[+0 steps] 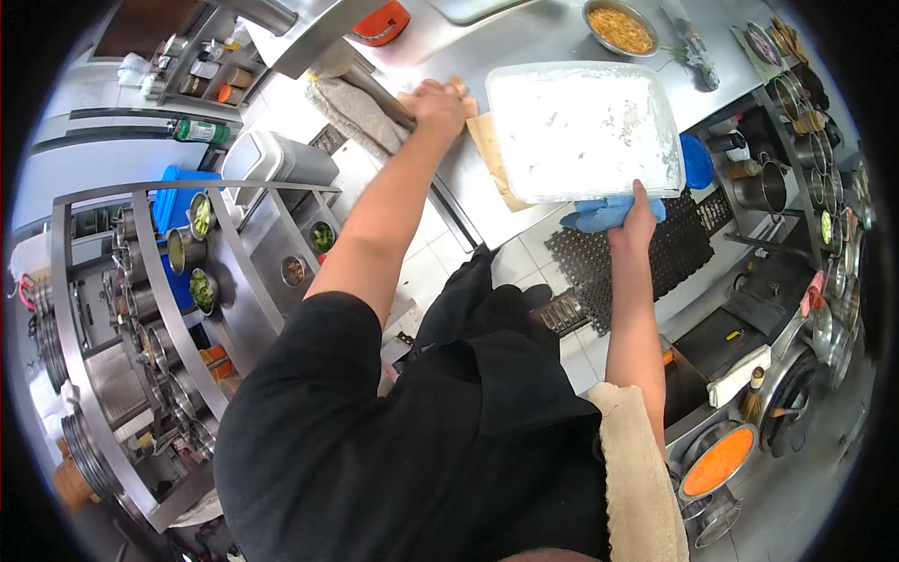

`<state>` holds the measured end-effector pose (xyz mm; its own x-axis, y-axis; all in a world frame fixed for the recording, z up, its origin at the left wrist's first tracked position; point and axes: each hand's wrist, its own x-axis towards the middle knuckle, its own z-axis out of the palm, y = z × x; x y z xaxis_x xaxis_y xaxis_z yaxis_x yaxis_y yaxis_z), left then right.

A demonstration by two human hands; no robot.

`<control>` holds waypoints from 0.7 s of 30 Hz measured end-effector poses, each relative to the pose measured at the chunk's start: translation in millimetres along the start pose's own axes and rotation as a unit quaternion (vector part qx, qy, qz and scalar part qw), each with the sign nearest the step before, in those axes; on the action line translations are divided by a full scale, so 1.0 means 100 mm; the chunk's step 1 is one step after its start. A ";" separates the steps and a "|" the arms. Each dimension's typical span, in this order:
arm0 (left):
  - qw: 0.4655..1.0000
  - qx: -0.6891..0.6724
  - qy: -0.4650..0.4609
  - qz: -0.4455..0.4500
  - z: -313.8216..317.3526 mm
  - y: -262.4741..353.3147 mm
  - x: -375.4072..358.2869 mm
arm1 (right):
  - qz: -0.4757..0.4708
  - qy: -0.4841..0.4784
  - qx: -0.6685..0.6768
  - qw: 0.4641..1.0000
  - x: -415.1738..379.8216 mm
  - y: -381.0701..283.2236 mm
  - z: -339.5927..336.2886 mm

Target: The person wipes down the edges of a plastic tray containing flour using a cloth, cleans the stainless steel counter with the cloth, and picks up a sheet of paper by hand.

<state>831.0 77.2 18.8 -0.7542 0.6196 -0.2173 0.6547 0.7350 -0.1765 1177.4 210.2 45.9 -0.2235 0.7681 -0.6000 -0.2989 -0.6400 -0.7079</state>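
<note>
Your right hand holds the cloth at the tub's near edge; your left hand, grip unclear, is at the counter's left edge.

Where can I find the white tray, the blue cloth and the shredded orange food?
White tray [671,131]: head view, on its right-hand edge.
Blue cloth [592,216]: head view, on its bunched left part.
Shredded orange food [622,30]: head view, mid-heap.
</note>
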 end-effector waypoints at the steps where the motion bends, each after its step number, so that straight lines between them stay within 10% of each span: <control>1: 0.999 0.040 0.013 0.032 0.09 0.02 -0.12 | 0.012 -0.002 0.005 1.000 -0.04 -0.02 0.01; 13: 0.974 -0.162 -0.006 0.156 0.58 0.38 -1.73 | 0.016 -0.045 0.003 0.999 0.04 0.01 -0.11; 15: 0.956 -0.210 -0.154 0.139 0.11 0.39 -2.08 | 0.000 -0.070 0.029 0.997 0.19 0.11 -0.17; 18: 0.948 -0.237 -0.112 0.182 0.59 0.33 -2.36 | -0.010 -0.089 0.043 0.995 0.24 0.13 -0.19; 21: 0.810 -0.419 -0.356 0.204 0.21 0.18 -2.43 | -0.011 -0.089 0.033 0.995 0.24 0.12 -0.27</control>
<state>1026.6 -66.1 48.1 -0.0691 0.7614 -0.6446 0.3539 0.6229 0.6977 1193.3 220.5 13.5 -0.3755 0.7772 -0.5049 -0.3649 -0.6247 -0.6904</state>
